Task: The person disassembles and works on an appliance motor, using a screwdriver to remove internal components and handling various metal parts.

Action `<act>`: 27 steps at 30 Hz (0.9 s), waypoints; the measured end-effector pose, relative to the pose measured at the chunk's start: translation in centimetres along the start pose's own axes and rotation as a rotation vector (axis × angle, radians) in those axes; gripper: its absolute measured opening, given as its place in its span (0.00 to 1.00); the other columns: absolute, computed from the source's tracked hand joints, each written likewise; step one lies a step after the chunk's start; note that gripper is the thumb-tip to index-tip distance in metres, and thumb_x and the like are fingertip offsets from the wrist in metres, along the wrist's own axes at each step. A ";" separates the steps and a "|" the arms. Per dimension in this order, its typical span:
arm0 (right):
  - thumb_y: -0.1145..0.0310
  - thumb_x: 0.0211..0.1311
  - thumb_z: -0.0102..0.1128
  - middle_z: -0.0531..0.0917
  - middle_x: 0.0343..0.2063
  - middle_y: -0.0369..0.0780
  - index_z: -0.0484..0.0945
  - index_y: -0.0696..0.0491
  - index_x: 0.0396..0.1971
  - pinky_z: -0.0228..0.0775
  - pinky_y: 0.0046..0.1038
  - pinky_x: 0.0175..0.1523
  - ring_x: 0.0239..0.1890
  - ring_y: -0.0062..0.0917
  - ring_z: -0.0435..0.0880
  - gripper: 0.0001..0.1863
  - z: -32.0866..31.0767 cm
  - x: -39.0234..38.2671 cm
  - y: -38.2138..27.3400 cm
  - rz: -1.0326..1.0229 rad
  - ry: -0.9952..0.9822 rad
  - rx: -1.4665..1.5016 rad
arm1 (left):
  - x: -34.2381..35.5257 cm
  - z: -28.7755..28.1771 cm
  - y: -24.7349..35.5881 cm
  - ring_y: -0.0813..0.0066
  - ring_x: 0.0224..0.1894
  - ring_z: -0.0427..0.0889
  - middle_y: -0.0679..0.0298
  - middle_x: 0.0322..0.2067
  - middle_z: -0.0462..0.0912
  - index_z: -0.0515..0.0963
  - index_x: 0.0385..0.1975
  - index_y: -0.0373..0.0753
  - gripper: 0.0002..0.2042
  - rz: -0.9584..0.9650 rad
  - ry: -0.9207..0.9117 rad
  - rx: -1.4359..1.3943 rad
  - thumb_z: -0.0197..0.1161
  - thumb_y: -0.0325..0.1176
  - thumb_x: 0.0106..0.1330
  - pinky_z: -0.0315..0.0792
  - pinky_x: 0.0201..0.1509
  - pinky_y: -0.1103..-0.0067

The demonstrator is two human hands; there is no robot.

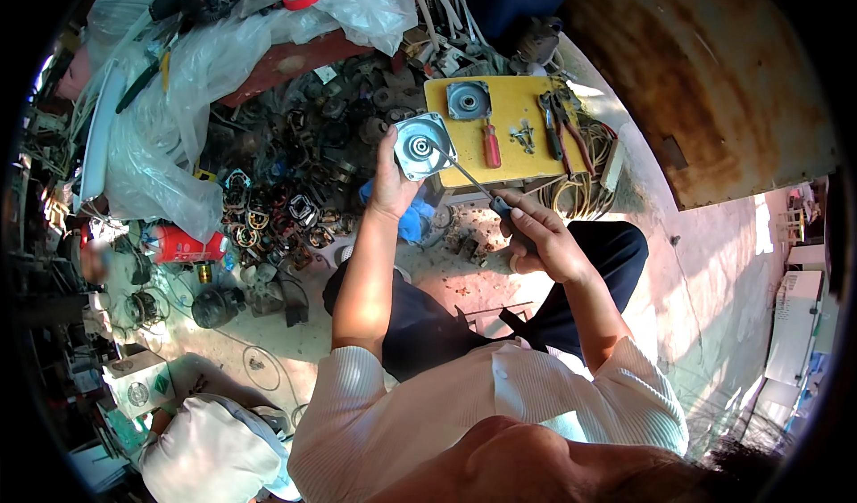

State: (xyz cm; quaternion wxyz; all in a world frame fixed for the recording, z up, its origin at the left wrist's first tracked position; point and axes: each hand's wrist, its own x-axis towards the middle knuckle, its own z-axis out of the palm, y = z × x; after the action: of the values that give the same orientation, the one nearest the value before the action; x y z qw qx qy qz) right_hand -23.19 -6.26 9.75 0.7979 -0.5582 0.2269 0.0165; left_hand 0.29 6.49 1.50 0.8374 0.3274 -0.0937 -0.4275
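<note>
My left hand (390,184) grips a square grey metal end cover (409,157) by its left and lower edge, with its round centre hub facing up. In my right hand (551,242) is a screwdriver (466,174) with a dark handle and a long shaft. Its tip reaches the hub of the cover; whether it presses on the bearing there I cannot tell. Just beyond, on a yellow-topped low table (455,171), lie a second metal end cover (468,99), a red-handled screwdriver (492,149), several screws (524,137) and pliers (578,137).
Left of the table spreads a heap of motor parts (299,208), with clear plastic sheeting (192,110) behind it. A coiled cable (585,195) hangs by the table's right side. A rusty panel (714,83) stands at the far right. A white cushion-like bundle (210,454) sits at lower left.
</note>
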 end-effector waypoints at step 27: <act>0.65 0.74 0.50 0.70 0.34 0.37 0.67 0.61 0.52 0.59 0.08 0.15 0.25 0.12 0.68 0.16 1.8 1.6 3.3 0.446 -0.249 1.277 | 0.0 0.8 0.3 0.48 0.58 0.76 0.48 0.54 0.78 0.70 0.59 0.34 0.41 0.083 -0.123 -0.040 0.41 0.70 0.68 0.65 0.67 0.55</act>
State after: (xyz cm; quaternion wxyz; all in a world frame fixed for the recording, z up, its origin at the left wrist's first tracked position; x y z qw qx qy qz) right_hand -22.02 -3.75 6.72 0.9683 0.0874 0.2081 0.1075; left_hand 0.11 6.28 2.28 0.8535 0.2796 -0.1499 -0.4134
